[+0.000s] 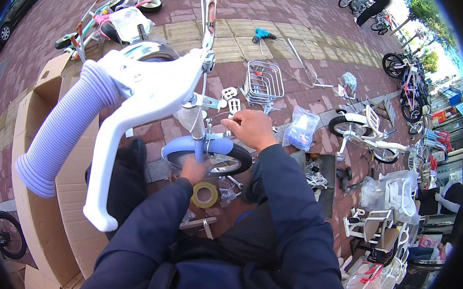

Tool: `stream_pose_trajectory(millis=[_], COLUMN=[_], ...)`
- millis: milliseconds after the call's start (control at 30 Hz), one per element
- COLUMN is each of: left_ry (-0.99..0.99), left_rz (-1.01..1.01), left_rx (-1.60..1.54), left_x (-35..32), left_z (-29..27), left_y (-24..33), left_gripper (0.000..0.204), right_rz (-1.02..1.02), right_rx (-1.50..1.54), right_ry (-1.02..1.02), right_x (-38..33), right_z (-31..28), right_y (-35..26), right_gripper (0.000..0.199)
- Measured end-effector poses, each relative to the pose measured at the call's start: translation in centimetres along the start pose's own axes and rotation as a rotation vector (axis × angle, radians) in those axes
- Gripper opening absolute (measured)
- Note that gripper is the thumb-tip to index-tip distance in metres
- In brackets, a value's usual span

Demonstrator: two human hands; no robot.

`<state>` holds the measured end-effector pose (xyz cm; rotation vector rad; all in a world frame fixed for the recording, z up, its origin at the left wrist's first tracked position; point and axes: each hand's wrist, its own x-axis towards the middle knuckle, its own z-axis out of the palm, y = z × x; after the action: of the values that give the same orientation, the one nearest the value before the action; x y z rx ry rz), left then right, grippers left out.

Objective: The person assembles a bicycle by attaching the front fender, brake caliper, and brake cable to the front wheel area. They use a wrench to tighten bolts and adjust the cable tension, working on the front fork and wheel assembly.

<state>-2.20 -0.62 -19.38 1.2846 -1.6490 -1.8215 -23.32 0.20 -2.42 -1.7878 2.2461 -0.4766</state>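
Note:
A small children's bicycle stands right below me, with a lilac ribbed handlebar grip [61, 126], a white brake lever [130, 115] and a lilac front mudguard [188, 144] over the black front tyre [238, 161]. My left hand [194, 170] grips the fork leg just under the mudguard. At the right side of the wheel's top, my right hand [250, 128] is closed around a small metal part by the fork bracket; what it pinches is too small to tell. Both sleeves are dark blue.
A yellow tape roll [204, 194] and loose tools lie on the brick paving under the wheel. A wire basket [263, 82], white pedals [229, 98], a plastic bag of parts [301, 129] and a teal drill [262, 35] lie ahead. Cardboard box [41, 146] at left; several small bicycles at right.

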Motion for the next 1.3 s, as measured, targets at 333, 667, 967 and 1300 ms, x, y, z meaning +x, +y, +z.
stream_pose_trajectory(millis=[333, 667, 967, 1300], left_ry=[0.005, 0.009, 0.160, 0.036], left_rz=[0.000, 0.017, 0.141, 0.238], left_rx=[0.036, 0.071, 0.101, 0.165], left_x=[0.1, 1.0, 2.0, 1.3], left_z=[0.4, 1.1, 2.8, 2.3], left_y=[0.0, -1.7, -3.4, -2.3], left_gripper=[0.030, 0.033, 0.030, 0.036], right_rz=[-0.050, 0.336, 0.871, -0.273], right_rx=[-0.036, 0.896, 1.281, 0.353], right_ry=[-0.192, 0.075, -0.928, -1.084], right_x=[-2.4, -6.0, -19.7, -17.9], right_z=[0.2, 1.5, 7.8, 3.6], right_y=[2.5, -2.6, -9.2, -7.0], right_gripper=[0.026, 0.022, 0.018, 0.034])
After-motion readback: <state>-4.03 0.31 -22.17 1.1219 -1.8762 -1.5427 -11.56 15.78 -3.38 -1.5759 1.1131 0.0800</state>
